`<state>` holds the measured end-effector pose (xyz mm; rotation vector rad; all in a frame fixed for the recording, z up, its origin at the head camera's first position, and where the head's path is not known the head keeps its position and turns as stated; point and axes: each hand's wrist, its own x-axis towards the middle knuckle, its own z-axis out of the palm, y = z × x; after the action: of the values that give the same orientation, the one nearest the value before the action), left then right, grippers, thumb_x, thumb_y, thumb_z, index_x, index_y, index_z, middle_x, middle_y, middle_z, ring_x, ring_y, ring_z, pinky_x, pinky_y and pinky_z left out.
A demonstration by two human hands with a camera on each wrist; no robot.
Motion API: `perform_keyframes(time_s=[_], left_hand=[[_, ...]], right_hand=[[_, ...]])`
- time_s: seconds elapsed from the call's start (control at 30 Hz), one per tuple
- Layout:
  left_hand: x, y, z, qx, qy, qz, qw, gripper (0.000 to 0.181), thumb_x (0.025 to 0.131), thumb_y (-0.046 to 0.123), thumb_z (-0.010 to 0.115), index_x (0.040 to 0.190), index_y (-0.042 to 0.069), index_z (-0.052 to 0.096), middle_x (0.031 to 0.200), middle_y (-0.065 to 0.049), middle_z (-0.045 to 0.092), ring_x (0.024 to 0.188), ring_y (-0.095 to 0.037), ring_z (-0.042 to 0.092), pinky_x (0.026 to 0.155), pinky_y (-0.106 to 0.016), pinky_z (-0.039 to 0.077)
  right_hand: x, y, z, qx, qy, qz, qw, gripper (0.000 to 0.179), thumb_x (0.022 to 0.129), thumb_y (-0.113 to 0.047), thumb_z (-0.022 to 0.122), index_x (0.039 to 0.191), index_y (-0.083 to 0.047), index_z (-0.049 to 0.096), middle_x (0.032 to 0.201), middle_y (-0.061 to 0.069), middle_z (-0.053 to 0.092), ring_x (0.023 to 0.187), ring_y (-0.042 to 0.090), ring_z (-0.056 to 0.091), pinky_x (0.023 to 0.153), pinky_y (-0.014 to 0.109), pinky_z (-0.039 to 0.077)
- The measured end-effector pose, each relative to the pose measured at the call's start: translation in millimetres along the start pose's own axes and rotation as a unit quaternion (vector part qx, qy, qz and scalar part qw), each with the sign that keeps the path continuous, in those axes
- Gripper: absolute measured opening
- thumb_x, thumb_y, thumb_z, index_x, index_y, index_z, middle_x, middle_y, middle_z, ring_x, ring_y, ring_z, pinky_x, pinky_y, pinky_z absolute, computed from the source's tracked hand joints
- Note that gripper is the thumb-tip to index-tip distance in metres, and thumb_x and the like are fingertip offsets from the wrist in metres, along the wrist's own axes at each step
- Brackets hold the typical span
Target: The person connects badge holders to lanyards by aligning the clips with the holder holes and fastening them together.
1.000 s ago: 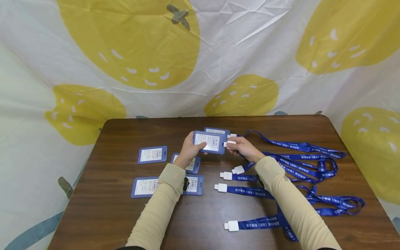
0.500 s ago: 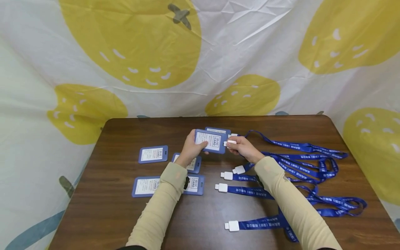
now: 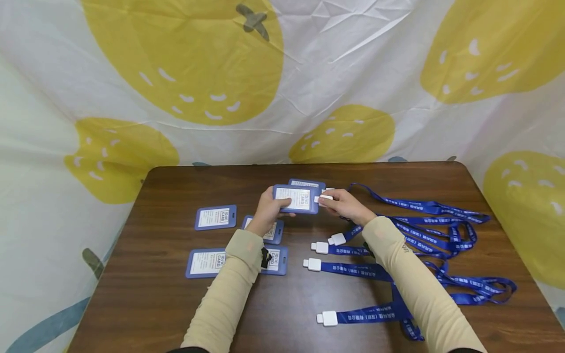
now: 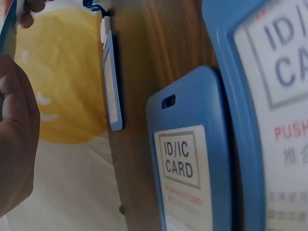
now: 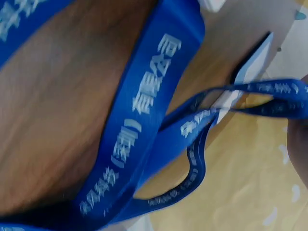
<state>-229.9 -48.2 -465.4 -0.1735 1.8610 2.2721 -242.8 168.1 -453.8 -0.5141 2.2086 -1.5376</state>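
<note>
Over the far middle of the table, my left hand (image 3: 266,211) grips a blue ID card holder (image 3: 296,199), thumb across its front and fingers beneath. My right hand (image 3: 346,204) pinches the white clip (image 3: 325,198) of a blue lanyard at the holder's slotted right end. The clip's tip overlaps that end in the head view; whether it is hooked in the slot I cannot tell. In the right wrist view, the held lanyard strap (image 5: 284,98) runs from the hand at the right edge. Behind the held holder lies another card holder (image 3: 304,183), partly covered, with a white clip (image 3: 328,191) at its end.
More blue card holders lie at the left, including a single one (image 3: 216,217) and one (image 3: 205,262) partly under the left sleeve. On the right, several blue lanyards (image 3: 353,269) with white clips (image 3: 327,318) spread across the brown table (image 3: 145,304). A lemon-print curtain (image 3: 220,73) hangs behind.
The held card holder has tilted slightly and appears flatter. My right hand and the clip have risen a little, still at the holder's end. The things on the table stay put.
</note>
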Motion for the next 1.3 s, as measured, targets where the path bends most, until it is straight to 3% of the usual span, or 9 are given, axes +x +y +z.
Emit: perform_keyframes(time_s=[0.17, 0.3, 0.4, 0.6, 0.93, 1.03, 1.13, 1.23, 1.3], left_hand=[[1.7, -0.3, -4.2, -0.019, 0.009, -0.026, 0.9994, 0.037, 0.079, -0.016, 0.049, 0.114, -0.008, 0.038, 0.084, -0.013, 0.054, 0.058, -0.018, 0.059, 0.051, -0.03, 0.052], [3.5, -2.1, -6.9, 0.002, 0.007, -0.035, 0.9994, 0.035, 0.078, -0.017, 0.047, 0.111, -0.01, 0.038, 0.081, -0.013, 0.052, 0.056, -0.017, 0.059, 0.05, -0.031, 0.052], [4.7, -4.7, -8.5, 0.032, 0.013, -0.045, 0.9984, 0.036, 0.078, -0.016, 0.046, 0.112, -0.011, 0.037, 0.081, -0.014, 0.05, 0.055, -0.016, 0.058, 0.051, -0.031, 0.053], [6.1, -12.5, -8.9, 0.111, 0.04, -0.059, 0.9912, 0.047, 0.076, -0.011, 0.053, 0.12, -0.013, 0.037, 0.083, -0.013, 0.049, 0.051, -0.014, 0.053, 0.047, -0.025, 0.05], [17.0, -24.4, -5.5, 0.187, 0.064, -0.091, 0.9759, 0.043, 0.074, -0.009, 0.057, 0.115, -0.01, 0.043, 0.084, -0.014, 0.051, 0.047, -0.015, 0.051, 0.04, -0.025, 0.048], [25.2, -38.7, -10.3, 0.187, 0.051, -0.067, 0.9787, 0.041, 0.077, 0.0, 0.061, 0.112, -0.01, 0.043, 0.086, -0.015, 0.052, 0.05, -0.018, 0.054, 0.041, -0.027, 0.049], [28.5, -44.5, -11.7, 0.206, 0.048, -0.065, 0.9751, 0.047, 0.078, 0.008, 0.064, 0.115, -0.012, 0.042, 0.09, -0.016, 0.053, 0.053, -0.022, 0.057, 0.044, -0.031, 0.051], [28.6, -42.0, -9.2, 0.252, 0.069, -0.073, 0.9626, 0.046, 0.078, 0.01, 0.063, 0.113, -0.014, 0.046, 0.097, -0.021, 0.054, 0.052, -0.025, 0.06, 0.047, -0.033, 0.052], [17.0, -27.3, -3.5, 0.29, 0.085, -0.075, 0.9503, 0.042, 0.079, 0.008, 0.06, 0.112, -0.015, 0.05, 0.103, -0.026, 0.054, 0.05, -0.025, 0.06, 0.047, -0.032, 0.052]], right_hand=[[-1.4, -0.7, -10.9, -0.07, -0.004, 0.021, 0.9973, 0.025, 0.086, -0.022, 0.063, 0.095, 0.001, 0.062, 0.055, -0.003, 0.04, 0.049, 0.01, 0.034, 0.049, 0.024, 0.03], [-3.7, 3.3, -18.1, -0.17, -0.002, 0.023, 0.9851, 0.029, 0.079, -0.025, 0.07, 0.098, -0.004, 0.064, 0.083, 0.005, 0.061, 0.074, 0.018, 0.052, 0.069, 0.032, 0.044], [-4.8, 8.7, -22.0, -0.238, -0.011, 0.009, 0.9712, 0.029, 0.075, -0.019, 0.073, 0.097, -0.003, 0.064, 0.102, 0.01, 0.064, 0.094, 0.027, 0.056, 0.083, 0.042, 0.044], [-6.7, 15.7, -25.3, -0.333, -0.002, -0.035, 0.9422, 0.017, 0.069, -0.005, 0.073, 0.083, -0.003, 0.064, 0.077, 0.005, 0.065, 0.07, 0.018, 0.054, 0.071, 0.039, 0.045], [-12.4, 18.5, -26.2, -0.382, 0.013, -0.02, 0.9237, 0.017, 0.069, -0.007, 0.073, 0.083, -0.003, 0.064, 0.075, 0.006, 0.062, 0.072, 0.023, 0.055, 0.071, 0.042, 0.045], [-13.6, 21.3, -26.3, -0.391, 0.01, -0.015, 0.9202, 0.018, 0.069, -0.007, 0.073, 0.085, -0.003, 0.064, 0.08, 0.008, 0.064, 0.078, 0.026, 0.058, 0.074, 0.043, 0.046], [-14.7, 23.6, -27.3, -0.4, 0.01, -0.013, 0.9162, 0.02, 0.07, -0.007, 0.072, 0.087, -0.002, 0.065, 0.086, 0.011, 0.065, 0.084, 0.029, 0.059, 0.076, 0.044, 0.046], [-16.4, 23.7, -28.4, -0.404, 0.021, -0.01, 0.9145, 0.021, 0.07, -0.006, 0.072, 0.089, -0.002, 0.065, 0.087, 0.012, 0.065, 0.085, 0.031, 0.059, 0.077, 0.045, 0.046], [-17.7, 23.6, -29.5, -0.405, 0.031, -0.006, 0.9136, 0.021, 0.07, -0.006, 0.072, 0.09, -0.001, 0.065, 0.088, 0.012, 0.065, 0.084, 0.031, 0.059, 0.077, 0.045, 0.046]])
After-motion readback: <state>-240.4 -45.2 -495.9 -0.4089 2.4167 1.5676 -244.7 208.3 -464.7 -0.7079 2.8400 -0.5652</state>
